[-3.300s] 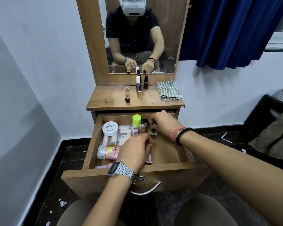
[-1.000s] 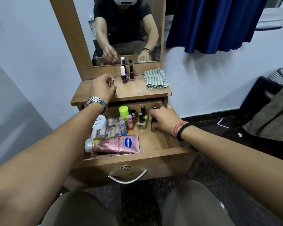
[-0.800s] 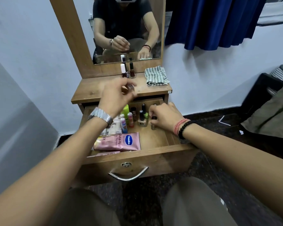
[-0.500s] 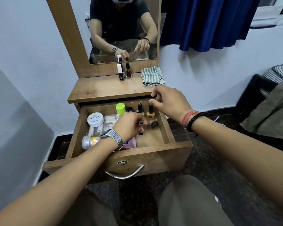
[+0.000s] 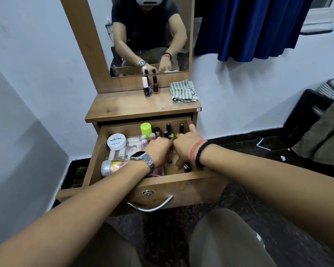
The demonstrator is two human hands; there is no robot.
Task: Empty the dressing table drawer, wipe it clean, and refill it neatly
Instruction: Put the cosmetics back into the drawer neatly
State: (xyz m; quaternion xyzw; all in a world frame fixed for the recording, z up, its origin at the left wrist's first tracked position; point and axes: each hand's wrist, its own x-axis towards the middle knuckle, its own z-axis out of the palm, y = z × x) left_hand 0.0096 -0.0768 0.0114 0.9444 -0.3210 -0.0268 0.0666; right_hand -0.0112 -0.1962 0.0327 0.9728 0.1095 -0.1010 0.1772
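We have both hands in the open drawer (image 5: pixel 96 155): left hand (image 5: pixel 159 151) curled, its grip hidden; right hand (image 5: pixel 183 145) over small bottles (image 5: pixel 169 131), grip unclear.

Head view, sole camera: worn on the seated person's head, wide-angle, facing forward and down. Close over the open brown wooden drawer (image 5: pixel 181 182) at frame centre; both forearms enter from the bottom corners. The wood-framed mirror (image 5: pixel 150 35) at the dressing table's rear edge, top of frame, reflects the headset wearer. No second view.
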